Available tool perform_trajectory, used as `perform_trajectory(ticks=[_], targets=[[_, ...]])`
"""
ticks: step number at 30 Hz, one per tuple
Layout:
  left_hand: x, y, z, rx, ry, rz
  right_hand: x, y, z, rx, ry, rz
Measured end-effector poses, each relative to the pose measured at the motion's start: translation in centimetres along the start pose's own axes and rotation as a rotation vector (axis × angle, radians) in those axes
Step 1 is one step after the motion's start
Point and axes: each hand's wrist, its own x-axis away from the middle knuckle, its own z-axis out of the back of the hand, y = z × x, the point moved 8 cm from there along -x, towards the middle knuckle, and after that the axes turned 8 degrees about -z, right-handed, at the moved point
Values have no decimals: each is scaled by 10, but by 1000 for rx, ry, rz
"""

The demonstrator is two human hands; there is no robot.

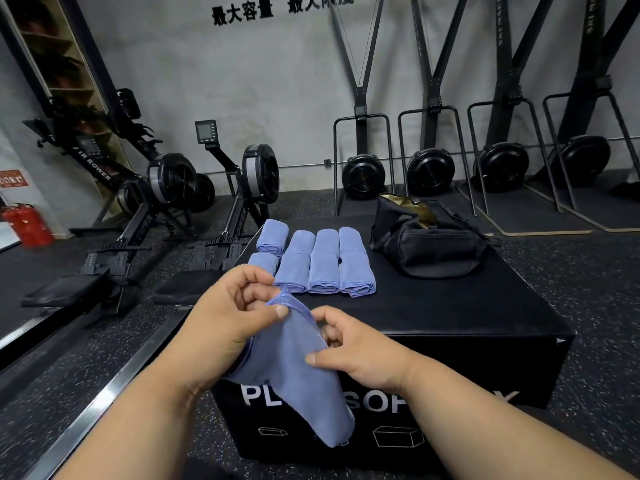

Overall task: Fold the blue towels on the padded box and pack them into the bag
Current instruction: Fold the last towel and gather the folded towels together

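A loose blue towel (298, 368) hangs in front of the black padded box (450, 317), held up by both hands. My left hand (232, 317) pinches its top corner between thumb and fingers. My right hand (349, 348) pinches the towel's right edge a little lower. Several folded blue towels (322, 268) lie in two rows on the far left part of the box top. The black bag (429, 244) sits open on the box's far right corner, its gold lining showing.
Rowing machines (166, 202) stand on the floor to the left of the box. Ski machines (433, 168) line the back wall. A red fire extinguisher (27, 223) stands at the far left. A metal floor strip (114, 386) runs diagonally at the left.
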Motion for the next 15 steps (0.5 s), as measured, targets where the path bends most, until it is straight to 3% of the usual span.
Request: perform_trajectory(ticks=[10, 15], targets=[[-5, 49, -4, 4, -436, 46, -6, 39, -11, 267, -133, -117], [-13, 56, 4, 0, -459, 75, -9, 52, -12, 407, -113, -159]])
